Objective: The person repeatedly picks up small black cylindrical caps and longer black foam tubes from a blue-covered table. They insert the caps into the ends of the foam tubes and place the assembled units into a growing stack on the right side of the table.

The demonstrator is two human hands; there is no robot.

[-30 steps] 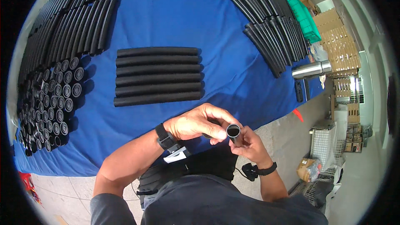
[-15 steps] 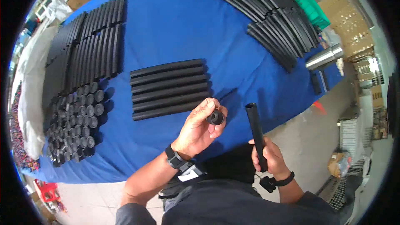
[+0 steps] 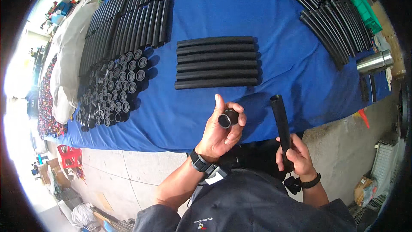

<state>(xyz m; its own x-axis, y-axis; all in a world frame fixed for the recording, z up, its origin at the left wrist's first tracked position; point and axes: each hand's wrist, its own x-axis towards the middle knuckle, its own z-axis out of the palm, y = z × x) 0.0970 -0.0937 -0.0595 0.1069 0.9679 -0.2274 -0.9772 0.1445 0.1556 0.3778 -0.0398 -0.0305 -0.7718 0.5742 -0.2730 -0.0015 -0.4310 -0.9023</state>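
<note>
My left hand (image 3: 221,135) is closed round a short black plastic end cap (image 3: 228,118), its hollow end facing me. In my right hand (image 3: 297,157) a black tube (image 3: 280,118) is gripped by its lower part, its open upper end tilted slightly left. The cap and the tube are apart. Beyond my hands, several black tubes (image 3: 216,63) lie side by side in a row on the blue cloth. To the left stands a cluster of similar round black caps (image 3: 122,76).
Rows of black tubes (image 3: 141,21) lie at the far left, and more tubes (image 3: 330,25) at the far right by a green crate (image 3: 360,6). A shiny metal cylinder (image 3: 375,62) rests near the right table edge. Below the left edge is a red stool (image 3: 69,156).
My left hand has turned the cap so its hollow end shows, with the thumb now raised. The view has shifted, so the table things appear further right. Both hands keep their hold.
</note>
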